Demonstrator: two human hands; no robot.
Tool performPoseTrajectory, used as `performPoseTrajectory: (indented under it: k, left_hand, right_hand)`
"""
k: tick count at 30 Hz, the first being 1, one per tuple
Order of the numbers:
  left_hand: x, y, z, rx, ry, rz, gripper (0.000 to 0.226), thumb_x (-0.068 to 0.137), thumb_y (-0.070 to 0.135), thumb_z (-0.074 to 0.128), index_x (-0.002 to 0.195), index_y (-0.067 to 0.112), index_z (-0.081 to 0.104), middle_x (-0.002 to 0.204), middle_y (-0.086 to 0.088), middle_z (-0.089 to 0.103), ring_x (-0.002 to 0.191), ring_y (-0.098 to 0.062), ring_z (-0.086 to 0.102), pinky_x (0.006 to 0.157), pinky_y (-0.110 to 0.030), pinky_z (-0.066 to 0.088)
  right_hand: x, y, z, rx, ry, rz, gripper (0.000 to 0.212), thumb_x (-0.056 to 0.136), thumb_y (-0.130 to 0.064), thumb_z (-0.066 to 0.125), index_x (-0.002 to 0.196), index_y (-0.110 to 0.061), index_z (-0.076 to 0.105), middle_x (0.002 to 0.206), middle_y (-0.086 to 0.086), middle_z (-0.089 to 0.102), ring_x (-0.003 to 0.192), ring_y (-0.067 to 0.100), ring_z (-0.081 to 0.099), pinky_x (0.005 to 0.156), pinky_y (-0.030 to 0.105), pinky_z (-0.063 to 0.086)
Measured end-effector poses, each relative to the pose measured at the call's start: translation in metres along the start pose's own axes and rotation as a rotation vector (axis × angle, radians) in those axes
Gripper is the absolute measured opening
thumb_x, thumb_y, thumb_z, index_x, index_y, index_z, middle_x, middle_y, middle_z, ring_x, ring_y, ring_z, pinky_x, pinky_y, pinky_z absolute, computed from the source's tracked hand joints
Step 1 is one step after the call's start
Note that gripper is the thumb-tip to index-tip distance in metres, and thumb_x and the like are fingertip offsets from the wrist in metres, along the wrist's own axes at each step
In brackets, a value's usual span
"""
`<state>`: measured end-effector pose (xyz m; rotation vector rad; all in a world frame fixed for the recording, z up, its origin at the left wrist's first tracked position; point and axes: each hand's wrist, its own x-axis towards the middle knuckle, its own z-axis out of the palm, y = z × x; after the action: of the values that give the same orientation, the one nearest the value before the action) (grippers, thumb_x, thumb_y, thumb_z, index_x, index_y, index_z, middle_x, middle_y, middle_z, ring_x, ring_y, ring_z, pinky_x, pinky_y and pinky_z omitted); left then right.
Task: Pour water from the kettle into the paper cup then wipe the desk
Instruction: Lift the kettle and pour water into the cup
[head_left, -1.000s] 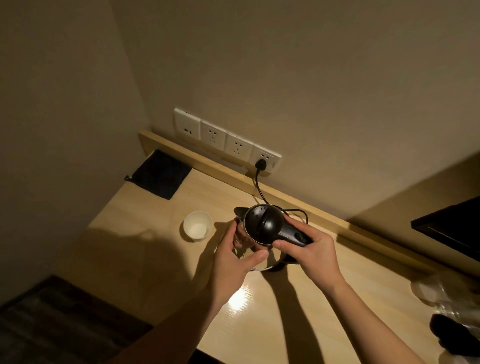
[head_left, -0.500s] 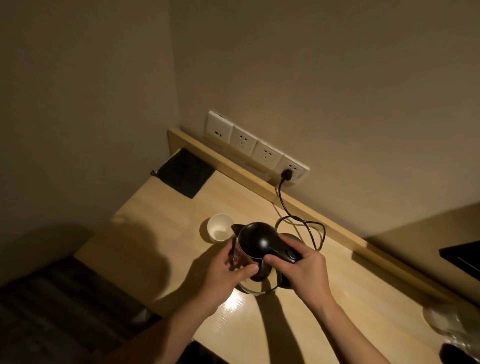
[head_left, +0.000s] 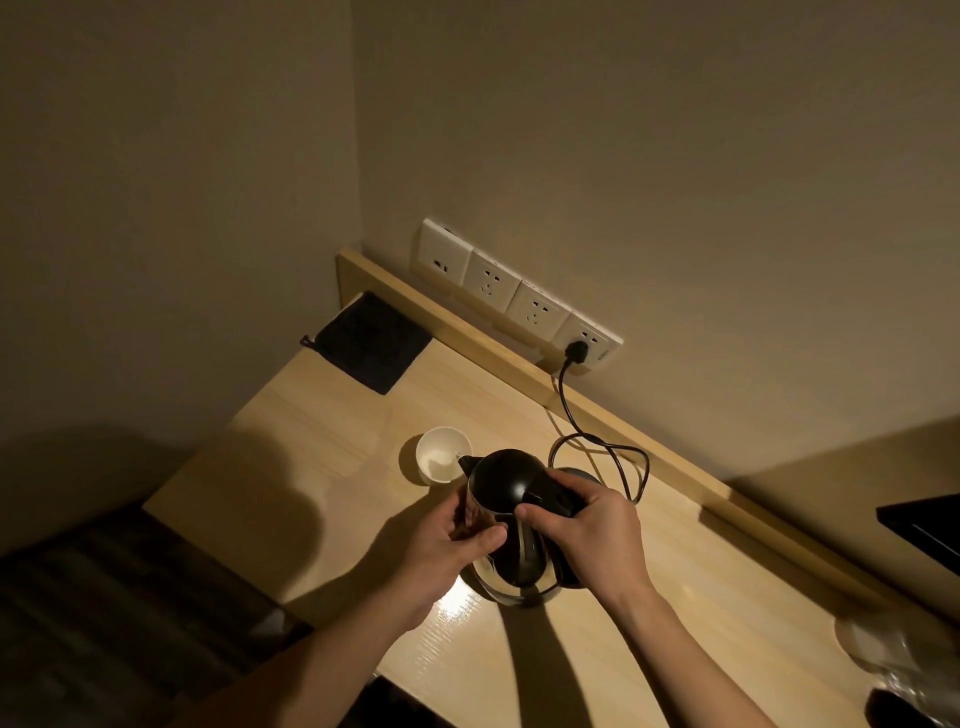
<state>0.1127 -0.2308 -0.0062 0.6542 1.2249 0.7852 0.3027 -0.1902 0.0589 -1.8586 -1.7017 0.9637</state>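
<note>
A black-lidded steel kettle (head_left: 506, 483) is held above the wooden desk (head_left: 322, 431), off its base, spout turned toward the white paper cup (head_left: 444, 460). The spout tip sits right at the cup's right rim. My right hand (head_left: 584, 530) grips the kettle's black handle. My left hand (head_left: 447, 551) is pressed against the kettle's steel side, fingers curled around it. The cup stands upright on the desk; I cannot tell whether it holds water. A black cloth (head_left: 371, 343) lies flat in the desk's far left corner.
The kettle's base (head_left: 584, 474) is partly hidden behind my right hand, its black cord (head_left: 597, 441) looping to a wall socket strip (head_left: 519, 299). A raised wooden ledge (head_left: 675, 457) runs along the wall. Clear plastic items (head_left: 898, 654) lie at the right edge.
The kettle came off its base and moved left toward the cup, so its spout now meets the cup's rim. Both hands kept their hold. The view shifted left.
</note>
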Motion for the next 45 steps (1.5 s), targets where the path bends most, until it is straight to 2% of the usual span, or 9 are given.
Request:
performPoseTrajectory:
  k: [5,9,15,24,27,29,34,42,45]
  left_hand:
    - [0.0,-0.002,-0.001,-0.016,-0.014,-0.013,0.051,0.089,0.02,0.082,0.135,0.033,0.064,0.125,0.011,0.077,0.124,-0.006,0.067,0.096,-0.022,0.054]
    - [-0.002,0.0,0.0,-0.007,-0.024,-0.004,0.048,0.091,0.02,0.079,0.135,0.032,0.065,0.124,0.012,0.078,0.122,-0.003,0.068,0.086,-0.015,0.054]
    - [0.001,-0.004,0.003,-0.06,-0.028,-0.027,0.047,0.091,0.024,0.079,0.135,0.034,0.065,0.125,0.013,0.077,0.124,-0.004,0.066,0.09,-0.017,0.052]
    - [0.001,-0.003,0.004,-0.119,-0.032,-0.056,0.039,0.091,0.027,0.079,0.126,0.039,0.067,0.119,0.018,0.078,0.116,0.004,0.066,0.082,-0.012,0.05]
    - [0.004,-0.005,0.003,-0.146,-0.04,-0.054,0.047,0.086,0.035,0.081,0.13,0.036,0.067,0.124,0.015,0.077,0.123,-0.001,0.064,0.094,-0.018,0.048]
    - [0.006,-0.008,0.002,-0.168,-0.051,-0.051,0.057,0.079,0.042,0.082,0.133,0.034,0.066,0.127,0.012,0.076,0.129,-0.007,0.063,0.107,-0.029,0.045]
    - [0.008,-0.014,0.0,-0.234,-0.099,-0.037,0.068,0.072,0.053,0.089,0.133,0.032,0.068,0.13,0.008,0.075,0.134,-0.014,0.061,0.124,-0.048,0.036]
    - [0.01,-0.013,0.001,-0.285,-0.125,-0.027,0.082,0.06,0.065,0.092,0.132,0.032,0.069,0.13,0.007,0.076,0.135,-0.017,0.061,0.126,-0.054,0.033]
    - [0.01,-0.011,0.001,-0.32,-0.133,-0.04,0.072,0.068,0.055,0.09,0.133,0.031,0.069,0.131,0.006,0.075,0.135,-0.017,0.061,0.126,-0.052,0.034]
  right_hand:
    - [0.002,-0.002,0.001,-0.057,-0.013,-0.009,0.063,0.074,-0.046,0.089,0.131,-0.026,0.071,0.109,-0.012,0.077,0.098,-0.001,0.07,0.077,0.015,0.059]
    - [0.004,-0.003,0.001,-0.091,-0.02,0.006,0.065,0.074,-0.048,0.089,0.132,-0.026,0.071,0.111,-0.011,0.077,0.099,0.002,0.071,0.076,0.014,0.059]
    - [0.008,-0.007,0.0,-0.138,-0.032,0.018,0.065,0.073,-0.052,0.087,0.131,-0.026,0.072,0.109,-0.012,0.078,0.098,0.003,0.071,0.082,0.026,0.063]
    - [0.012,-0.014,-0.001,-0.182,-0.042,0.018,0.065,0.073,-0.052,0.087,0.131,-0.028,0.071,0.107,-0.011,0.079,0.096,0.004,0.073,0.084,0.032,0.064]
    - [0.013,-0.017,-0.001,-0.197,-0.047,0.024,0.064,0.073,-0.053,0.087,0.13,-0.028,0.071,0.106,-0.01,0.079,0.094,0.005,0.073,0.083,0.034,0.064]
    - [0.014,-0.019,-0.001,-0.21,-0.056,0.025,0.064,0.073,-0.054,0.086,0.13,-0.028,0.071,0.105,-0.01,0.079,0.095,0.007,0.073,0.083,0.036,0.065]
    - [0.018,-0.026,-0.002,-0.266,-0.073,0.024,0.066,0.073,-0.058,0.083,0.13,-0.027,0.071,0.107,-0.009,0.079,0.095,0.009,0.073,0.081,0.036,0.065]
    - [0.025,-0.039,-0.006,-0.335,-0.091,0.01,0.061,0.077,-0.056,0.084,0.128,-0.024,0.072,0.106,-0.007,0.079,0.09,0.01,0.073,0.077,0.033,0.064]
    - [0.027,-0.043,-0.007,-0.357,-0.092,0.005,0.062,0.078,-0.054,0.084,0.13,-0.023,0.071,0.108,-0.005,0.078,0.091,0.012,0.072,0.077,0.031,0.063]
